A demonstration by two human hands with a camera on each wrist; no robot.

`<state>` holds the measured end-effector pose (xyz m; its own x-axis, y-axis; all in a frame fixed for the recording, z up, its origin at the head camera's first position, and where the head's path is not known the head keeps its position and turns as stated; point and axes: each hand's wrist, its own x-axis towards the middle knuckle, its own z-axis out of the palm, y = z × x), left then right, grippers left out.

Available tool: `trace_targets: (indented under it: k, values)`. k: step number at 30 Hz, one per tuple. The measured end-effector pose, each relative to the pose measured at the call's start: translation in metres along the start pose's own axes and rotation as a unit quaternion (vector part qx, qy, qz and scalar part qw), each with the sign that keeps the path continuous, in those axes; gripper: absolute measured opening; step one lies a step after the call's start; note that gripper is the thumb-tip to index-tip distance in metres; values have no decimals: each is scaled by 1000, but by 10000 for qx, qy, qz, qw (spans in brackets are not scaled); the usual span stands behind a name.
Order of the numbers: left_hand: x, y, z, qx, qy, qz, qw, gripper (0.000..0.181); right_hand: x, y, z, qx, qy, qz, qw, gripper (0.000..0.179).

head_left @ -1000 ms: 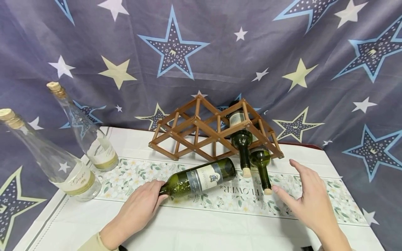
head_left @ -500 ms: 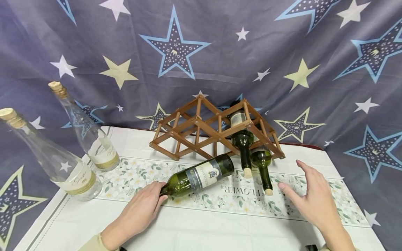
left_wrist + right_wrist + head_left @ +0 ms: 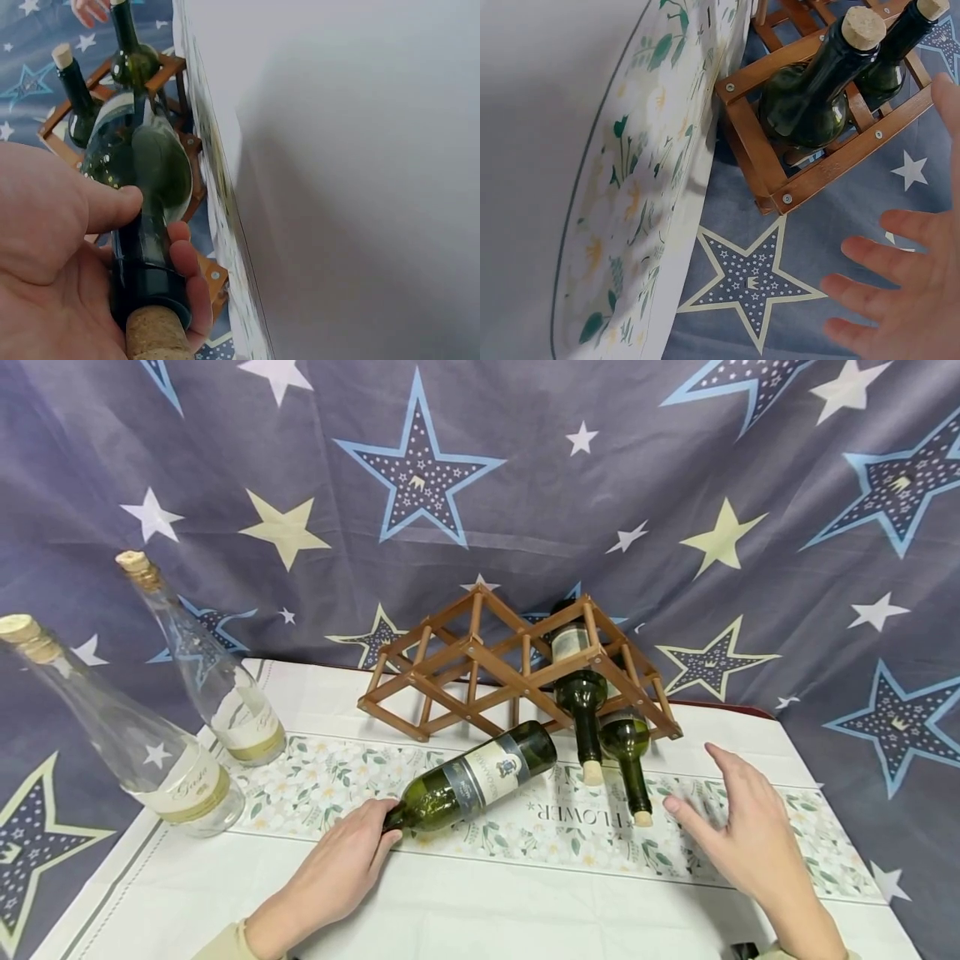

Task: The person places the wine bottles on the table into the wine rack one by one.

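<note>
My left hand (image 3: 337, 864) grips the neck of a green wine bottle (image 3: 472, 777), its base pointing away to the right in front of the rack. In the left wrist view the thumb and fingers wrap the dark neck, and the cork (image 3: 157, 334) sticks out below them. My right hand (image 3: 750, 835) holds nothing; its fingers are spread, to the right of the corked necks. Two green wine bottles, an upper one (image 3: 581, 693) and a lower one (image 3: 626, 739), lie in the right part of the wooden wine rack (image 3: 468, 652), corks facing me.
Two tall clear corked bottles, a nearer one (image 3: 176, 781) and a farther one (image 3: 243, 718), stand at the left. A floral runner (image 3: 300, 777) crosses the white tablecloth (image 3: 525, 910). Behind the rack hangs a star-patterned curtain (image 3: 525, 518).
The held bottle has turned slightly, its base shifting a little left and up toward the rack. My right hand has drawn slightly right, away from the lower bottle's cork.
</note>
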<state>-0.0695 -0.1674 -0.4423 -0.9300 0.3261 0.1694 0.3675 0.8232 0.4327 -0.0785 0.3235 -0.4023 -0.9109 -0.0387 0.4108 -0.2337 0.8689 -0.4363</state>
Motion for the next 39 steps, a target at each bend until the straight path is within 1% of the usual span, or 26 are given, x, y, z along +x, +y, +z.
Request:
trace_targets:
  k: [7,15,18,22,28,34,39]
  values:
    - [-1,5,0,-250,15,-256,9994,36,0,1,1,-83,-40,-22,10000,93]
    - [-1,11,1,-637,-312,-659,9953,38,1,1,3,-115,-37,-72,9999,93]
    - [-2,14,3,-746,-384,-780,9934,39,1,1,3,-135,-54,-63,9999,93]
    - [-2,18,5,-959,-395,-861,9909,40,1,0,4,-156,-79,-35,9998,92]
    - [-4,26,8,-1368,-509,-1086,9833,42,2,-1,5,-179,-75,-54,9998,91]
    - [-5,34,10,-1811,-693,-1160,9741,43,1,-1,4,-195,-132,-29,9997,91]
    - [-6,37,11,-2134,-877,-1216,9654,44,0,-1,4,-162,-142,-21,9998,91]
